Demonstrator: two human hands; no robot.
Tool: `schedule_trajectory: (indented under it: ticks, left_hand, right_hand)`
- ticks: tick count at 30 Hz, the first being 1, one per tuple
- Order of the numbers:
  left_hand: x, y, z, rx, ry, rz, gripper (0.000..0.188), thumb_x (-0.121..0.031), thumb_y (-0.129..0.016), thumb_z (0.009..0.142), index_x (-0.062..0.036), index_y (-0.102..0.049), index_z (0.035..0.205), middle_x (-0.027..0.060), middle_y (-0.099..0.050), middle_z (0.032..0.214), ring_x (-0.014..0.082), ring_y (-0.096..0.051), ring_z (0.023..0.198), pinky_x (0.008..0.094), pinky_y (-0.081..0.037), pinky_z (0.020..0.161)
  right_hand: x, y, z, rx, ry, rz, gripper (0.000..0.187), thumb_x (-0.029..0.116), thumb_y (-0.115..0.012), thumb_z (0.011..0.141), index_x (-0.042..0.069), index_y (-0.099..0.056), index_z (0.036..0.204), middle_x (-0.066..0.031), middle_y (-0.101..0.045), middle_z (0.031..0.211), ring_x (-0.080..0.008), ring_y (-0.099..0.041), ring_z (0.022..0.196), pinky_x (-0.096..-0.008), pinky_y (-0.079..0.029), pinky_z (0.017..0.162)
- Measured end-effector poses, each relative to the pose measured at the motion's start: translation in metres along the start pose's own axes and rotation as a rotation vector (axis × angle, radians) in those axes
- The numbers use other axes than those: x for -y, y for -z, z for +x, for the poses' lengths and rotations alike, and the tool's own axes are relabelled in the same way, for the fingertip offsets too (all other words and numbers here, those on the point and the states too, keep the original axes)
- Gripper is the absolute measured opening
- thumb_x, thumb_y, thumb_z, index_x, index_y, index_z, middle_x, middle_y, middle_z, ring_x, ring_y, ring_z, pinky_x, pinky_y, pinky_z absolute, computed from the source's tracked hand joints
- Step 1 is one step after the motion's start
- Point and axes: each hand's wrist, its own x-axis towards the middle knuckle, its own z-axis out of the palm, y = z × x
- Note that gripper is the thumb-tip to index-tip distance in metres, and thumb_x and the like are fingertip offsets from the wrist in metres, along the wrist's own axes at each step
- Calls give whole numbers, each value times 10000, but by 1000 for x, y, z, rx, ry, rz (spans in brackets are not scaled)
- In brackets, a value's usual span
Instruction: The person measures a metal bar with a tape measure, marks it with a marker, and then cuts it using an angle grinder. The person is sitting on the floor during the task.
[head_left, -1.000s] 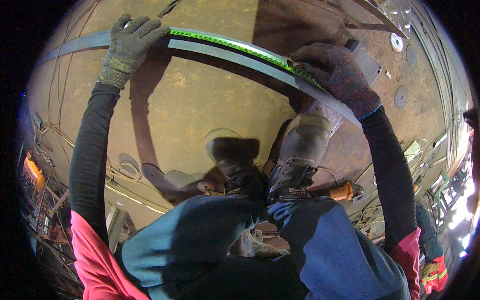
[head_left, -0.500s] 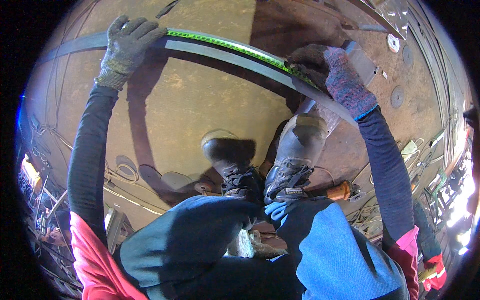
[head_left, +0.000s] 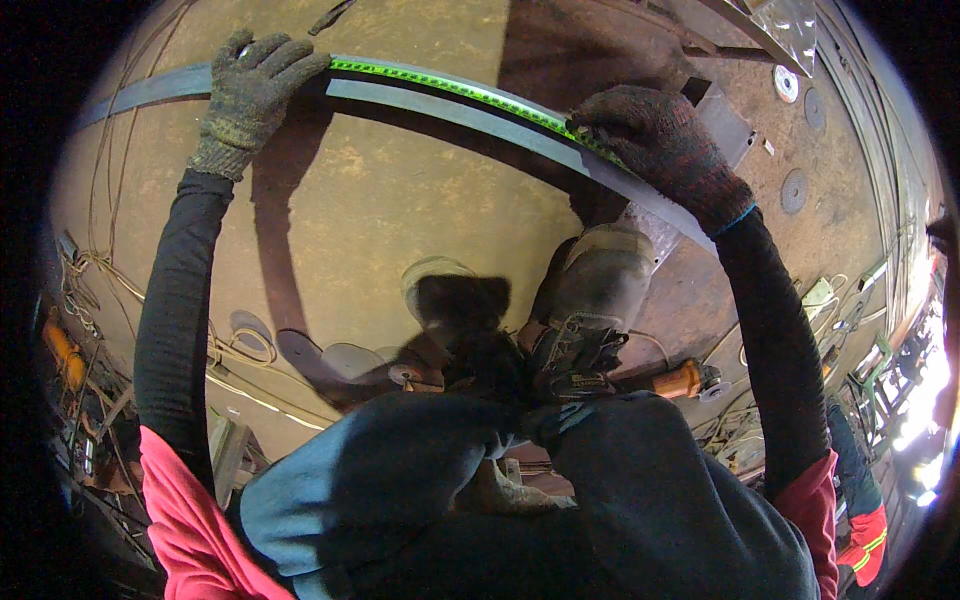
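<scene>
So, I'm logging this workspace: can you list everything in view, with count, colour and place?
Measuring tape: one, green with black marks, upper middle
Metal bar: at least one, grey-blue, along the tape
Discs: several, mostly grey, upper right and lower left
Power tools: apparently two, orange, right of centre and far left
Cables: several, mostly cream, both sides
Metal pieces: several, grey, upper right
Floor: one, tan and brown, underneath
Another person's clothing: partial, red with yellow stripes, lower right
Edge clutter: uncountable, mixed colours, both sides
Shoes: two, dark grey, centre
Trousers: one pair, blue, bottom
Sleeves: two, black and red, both sides
Left hand: one, grey-green glove, on the bar
Right hand: one, dark reddish glove, at the tape
</scene>
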Motion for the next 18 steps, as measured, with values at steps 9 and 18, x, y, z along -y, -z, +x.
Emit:
schedule_trajectory:
  ticks: [9,18]
  left_hand:
    - [3,-2,-1,-3,-6,42,496,-133,-663,891,-331,-672,1346,-46,-697,1317,192,-632,1257,528,-357,1167]
    - [2,3,2,4,-8,47,486,-142,-671,886,-324,-676,1337,-42,-702,1294,194,-627,1263,525,-359,1161]
  right_hand:
    - [5,2,6,29,112,-182,176,147,-704,883,65,-775,1022,-139,-717,991,-345,-700,964,-441,-568,873]
    - [7,17,3,97,40,-472,224,71,-690,867,76,-748,1084,-134,-727,1064,-349,-690,1054,-424,-565,934]
